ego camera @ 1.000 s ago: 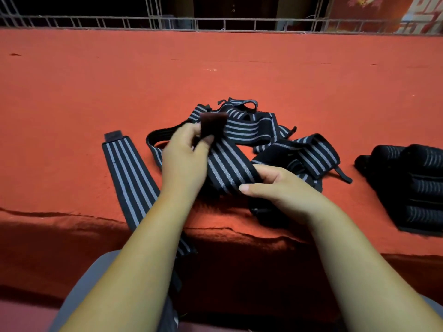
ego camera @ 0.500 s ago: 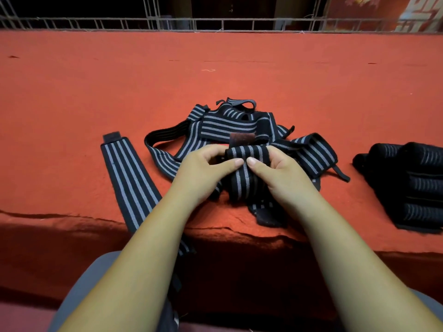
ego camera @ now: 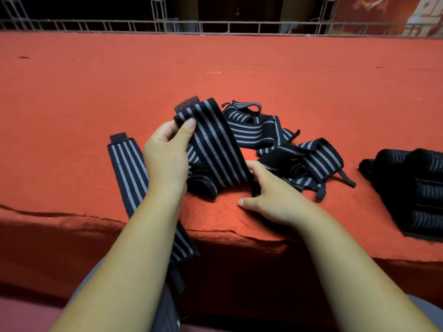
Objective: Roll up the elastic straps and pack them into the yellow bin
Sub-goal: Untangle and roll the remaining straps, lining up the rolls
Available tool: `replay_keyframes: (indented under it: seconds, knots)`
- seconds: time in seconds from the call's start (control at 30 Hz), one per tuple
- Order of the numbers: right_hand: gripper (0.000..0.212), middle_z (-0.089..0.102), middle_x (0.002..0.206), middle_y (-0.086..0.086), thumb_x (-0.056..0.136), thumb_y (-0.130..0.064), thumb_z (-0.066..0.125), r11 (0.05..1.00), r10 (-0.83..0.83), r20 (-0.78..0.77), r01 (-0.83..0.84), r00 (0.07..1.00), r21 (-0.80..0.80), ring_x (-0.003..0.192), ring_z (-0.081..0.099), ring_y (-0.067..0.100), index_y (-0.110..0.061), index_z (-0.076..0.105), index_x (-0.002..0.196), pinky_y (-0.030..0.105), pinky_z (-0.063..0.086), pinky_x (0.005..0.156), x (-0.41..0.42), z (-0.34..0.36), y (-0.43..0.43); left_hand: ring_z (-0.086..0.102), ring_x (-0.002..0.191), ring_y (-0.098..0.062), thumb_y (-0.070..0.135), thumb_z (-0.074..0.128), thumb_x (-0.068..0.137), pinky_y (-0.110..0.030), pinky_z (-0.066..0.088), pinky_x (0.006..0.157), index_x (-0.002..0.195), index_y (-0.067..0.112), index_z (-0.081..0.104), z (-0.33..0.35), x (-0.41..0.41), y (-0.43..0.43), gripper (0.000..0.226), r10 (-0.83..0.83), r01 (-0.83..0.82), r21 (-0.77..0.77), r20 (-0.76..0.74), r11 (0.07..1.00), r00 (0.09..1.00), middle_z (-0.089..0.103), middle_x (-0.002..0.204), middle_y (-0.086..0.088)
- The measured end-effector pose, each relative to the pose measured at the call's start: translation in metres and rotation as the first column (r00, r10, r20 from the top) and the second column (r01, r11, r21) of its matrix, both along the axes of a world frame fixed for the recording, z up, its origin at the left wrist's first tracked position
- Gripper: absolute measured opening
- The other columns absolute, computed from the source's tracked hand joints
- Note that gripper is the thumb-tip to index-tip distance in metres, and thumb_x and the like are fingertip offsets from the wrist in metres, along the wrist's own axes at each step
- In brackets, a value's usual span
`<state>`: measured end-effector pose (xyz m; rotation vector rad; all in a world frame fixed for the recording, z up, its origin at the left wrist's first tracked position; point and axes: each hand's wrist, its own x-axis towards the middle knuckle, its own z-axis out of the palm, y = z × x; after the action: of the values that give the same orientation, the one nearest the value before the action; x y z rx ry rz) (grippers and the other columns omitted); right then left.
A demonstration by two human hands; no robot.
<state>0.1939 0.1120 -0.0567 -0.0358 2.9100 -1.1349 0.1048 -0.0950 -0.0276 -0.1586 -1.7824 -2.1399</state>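
Note:
A black strap with grey stripes (ego camera: 215, 144) is stretched slantwise above the red cloth. My left hand (ego camera: 167, 156) pinches its upper end, just below a dark velcro patch. My right hand (ego camera: 271, 195) grips the strap's lower end, thumb spread toward the table edge. Behind them lies a tangled heap of loose straps (ego camera: 275, 140). Another strap (ego camera: 129, 168) lies flat to the left and hangs over the front edge. Several rolled straps (ego camera: 414, 188) sit at the right. No yellow bin is in view.
The table wears a red cloth (ego camera: 215, 63), whose front edge runs just under my forearms. A metal railing (ego camera: 215, 26) stands along the far side. My lap is below the edge.
The strap was bunched between both hands half a second ago. Now my left hand has lifted its end up and to the left, while my right hand has drawn the other end down, stretching it out.

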Motion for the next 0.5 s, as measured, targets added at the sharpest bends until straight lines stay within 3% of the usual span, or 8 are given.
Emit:
replay_keyframes:
  seconds: [0.1,0.2,0.23,0.33,0.43,0.5]
  knots:
    - [0.034,0.075,0.111,-0.019,0.093,-0.028,0.081,0.989,0.043,0.0,-0.043,0.999,-0.145,0.102,0.071,0.004,-0.037,0.066,0.122,0.041,0.054,0.104,0.002,0.002,0.001,0.074,0.089,-0.013,0.031,0.079,0.099,-0.036,0.06,0.084,0.091,0.021,0.083,0.0,0.002,0.001,0.013,0.005,-0.005,0.035,0.008,0.999,1.0,0.083,0.098,-0.004]
    - [0.021,0.079,0.103,-0.017,0.101,-0.015,0.073,0.907,0.017,-0.061,-0.041,0.998,-0.419,0.095,0.072,-0.001,-0.028,0.076,0.118,0.023,0.055,0.089,0.008,0.006,0.0,0.072,0.088,-0.021,0.036,0.081,0.096,-0.045,0.059,0.088,0.088,0.014,0.079,-0.002,0.003,0.002,0.023,-0.042,0.037,0.098,0.053,0.995,0.998,0.082,0.1,-0.014]
    - [0.019,0.078,0.098,-0.016,0.101,-0.011,0.072,0.879,0.015,-0.059,-0.041,0.998,-0.476,0.091,0.07,0.0,-0.023,0.076,0.114,0.022,0.053,0.086,0.01,0.007,0.001,0.07,0.087,-0.022,0.037,0.081,0.095,-0.046,0.059,0.087,0.089,0.009,0.077,-0.002,0.003,0.002,0.03,-0.06,0.053,0.1,0.068,0.994,0.996,0.081,0.099,-0.015]
    - [0.006,0.072,0.091,-0.004,0.097,-0.015,0.073,0.824,0.092,-0.008,-0.08,0.996,-0.562,0.087,0.067,0.012,-0.014,0.075,0.103,0.036,0.048,0.086,0.018,0.011,0.006,0.07,0.081,-0.019,0.038,0.08,0.097,-0.043,0.057,0.079,0.082,0.015,0.076,-0.004,0.007,0.004,0.028,-0.091,0.088,0.037,0.12,0.995,0.988,0.079,0.091,-0.01]
    - [0.018,0.073,0.093,0.006,0.09,-0.021,0.071,0.719,0.166,0.016,-0.11,0.986,-0.686,0.085,0.069,0.02,-0.01,0.076,0.103,0.036,0.052,0.081,0.022,0.019,0.008,0.078,0.086,-0.021,0.037,0.078,0.099,-0.04,0.062,0.08,0.09,0.018,0.081,0.0,0.014,0.006,0.022,-0.135,0.139,-0.016,0.145,0.99,0.98,0.084,0.095,-0.005]
    - [0.027,0.077,0.1,0.01,0.088,-0.014,0.067,0.635,0.213,0.011,-0.13,0.977,-0.761,0.087,0.072,0.021,-0.007,0.075,0.113,0.032,0.058,0.077,0.024,0.024,0.003,0.08,0.09,-0.023,0.038,0.076,0.101,-0.039,0.062,0.081,0.096,0.016,0.083,0.002,0.016,0.007,0.023,-0.153,0.161,-0.038,0.162,0.986,0.975,0.084,0.097,-0.004]
